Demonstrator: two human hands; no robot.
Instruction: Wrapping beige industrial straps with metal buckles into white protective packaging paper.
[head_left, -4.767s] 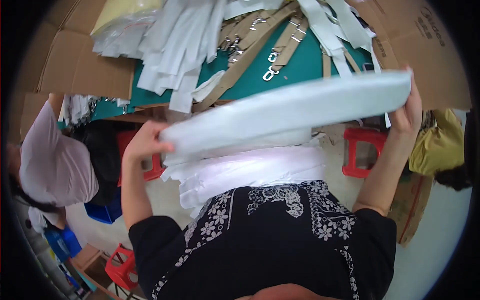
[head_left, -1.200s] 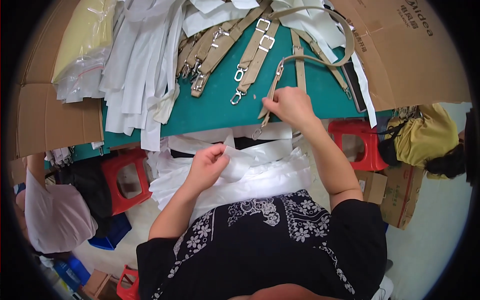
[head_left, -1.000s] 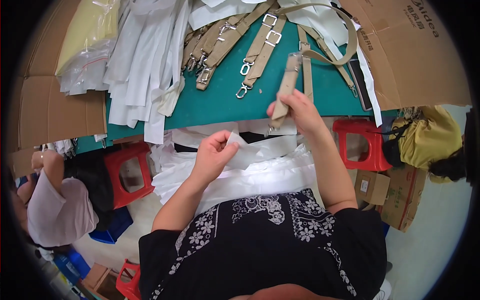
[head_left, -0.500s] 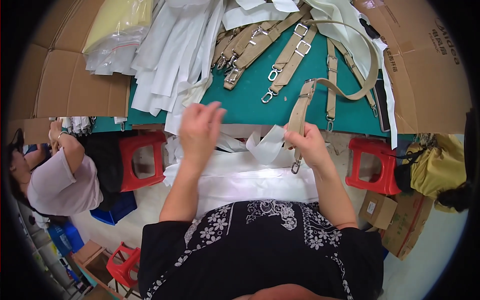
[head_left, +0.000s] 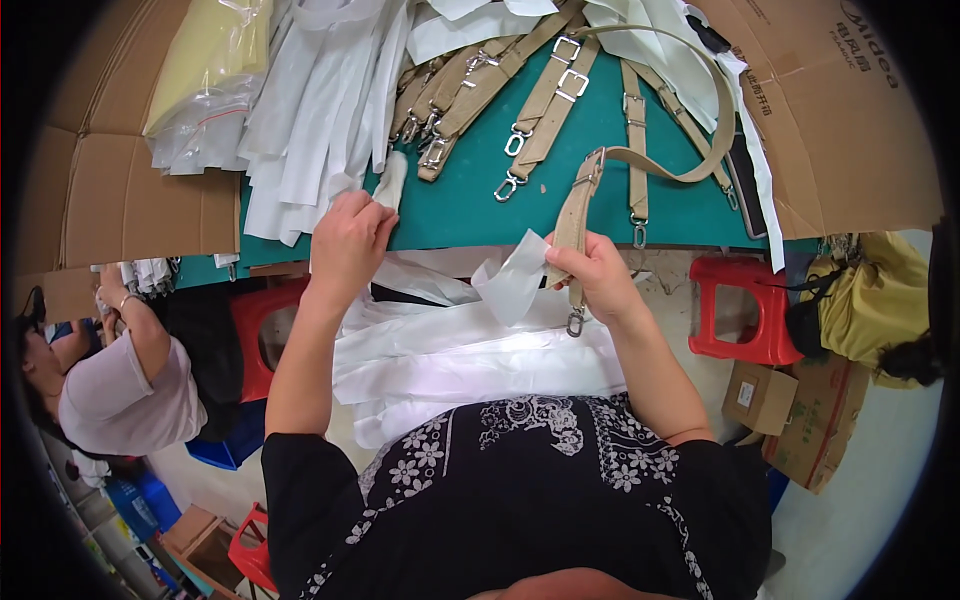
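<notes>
My right hand [head_left: 598, 275] is closed round a beige strap [head_left: 572, 215] near its end, with a metal clasp hanging below the fingers. The strap's buckle stands above the hand, and its long band loops up over the green table. A curled white strip [head_left: 510, 280] is pinched at the thumb with the strap. At the table's near edge, my left hand [head_left: 350, 240] is closed over the lower ends of a heap of white strips [head_left: 325, 120]. What its fingers grip is hidden. Beside it lies a crumpled white piece [head_left: 392, 185].
Several buckled beige straps [head_left: 465, 95] lie on the green table [head_left: 455, 215]. Cardboard boxes [head_left: 840, 130] flank it, with a plastic bag [head_left: 210, 80] at left and a dark phone [head_left: 745, 190] at right. Red stools [head_left: 745, 345] stand below; a co-worker [head_left: 130, 385] sits at left.
My left hand has moved left and down to the ends of the white strips, its fingers now curled. My right hand keeps hold of the strap. The whole view has shifted slightly.
</notes>
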